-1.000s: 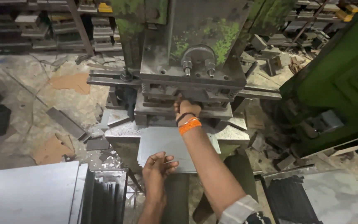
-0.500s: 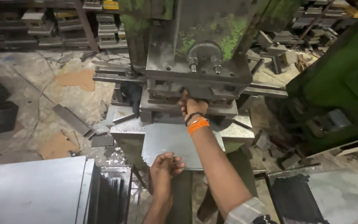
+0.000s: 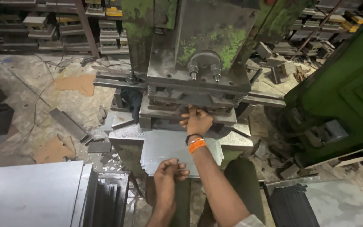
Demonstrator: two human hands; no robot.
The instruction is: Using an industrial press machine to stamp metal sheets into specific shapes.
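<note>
The right hand (image 3: 197, 121), with an orange band at the wrist, reaches forward into the gap of the green, worn press (image 3: 198, 63), its fingers (image 3: 191, 112) pushed in under the upper die block; whether they pinch anything there I cannot tell, since the tips are hidden in the slot. The left hand (image 3: 167, 176) rests at the near edge of a stack of thin grey metal sheets (image 3: 164, 147), fingers curled narrowly over that edge and touching it. The sheets lie flat on the press bed (image 3: 122, 132), between the two hands, their far edge running under the tooling.

The plain risk, as I judge it, is to the right hand: it sits inside the closing zone, and any stroke of the ram while the fingers are in there would crush them. The sheet edges look sharp, so a slip of the left hand along them could cut it. A sheet fed in crooked could also jam or be struck off-centre.

To the left stands a larger pile of sheet stock (image 3: 30, 193); scraps and offcuts (image 3: 70, 124) litter the floor (image 3: 30, 92)
</note>
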